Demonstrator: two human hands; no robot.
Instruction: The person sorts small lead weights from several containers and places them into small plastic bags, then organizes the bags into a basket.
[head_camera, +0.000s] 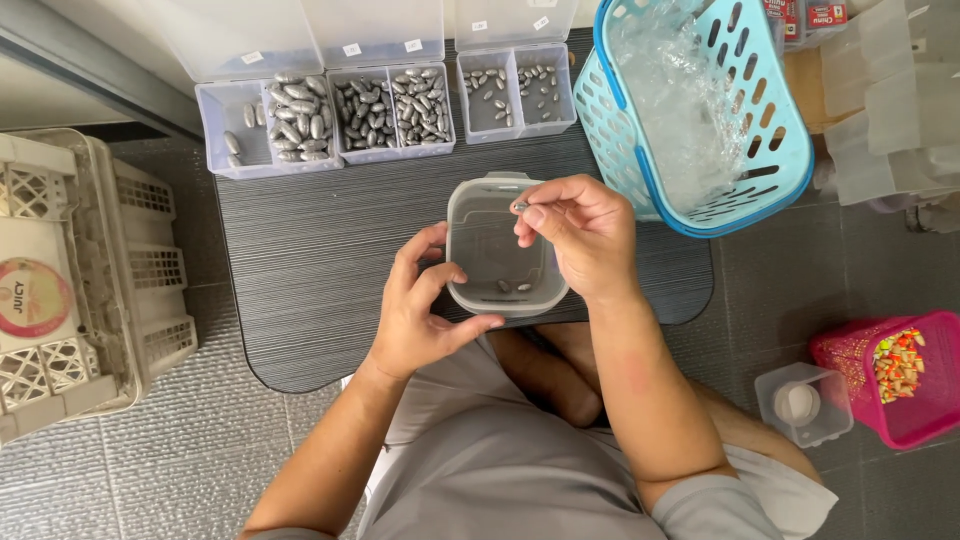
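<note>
Left hand (420, 310), at the near-left corner of the clear plastic tub (500, 250): fingers curled, thumb lying along the near rim, forearm running down and left. Right hand (580, 235), above the tub's right rim: thumb and forefinger pinched together on a small grey sinker (520, 206) over the opening, remaining fingers folded, bare forearm running down and right.

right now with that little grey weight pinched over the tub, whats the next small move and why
Probably carry the small grey weight, pinched in the right hand, up to the compartment boxes and drop it in with pieces its own size. The left hand steadies the clear tub, which holds only a few pieces, and the boxes look sorted by size.
</note>
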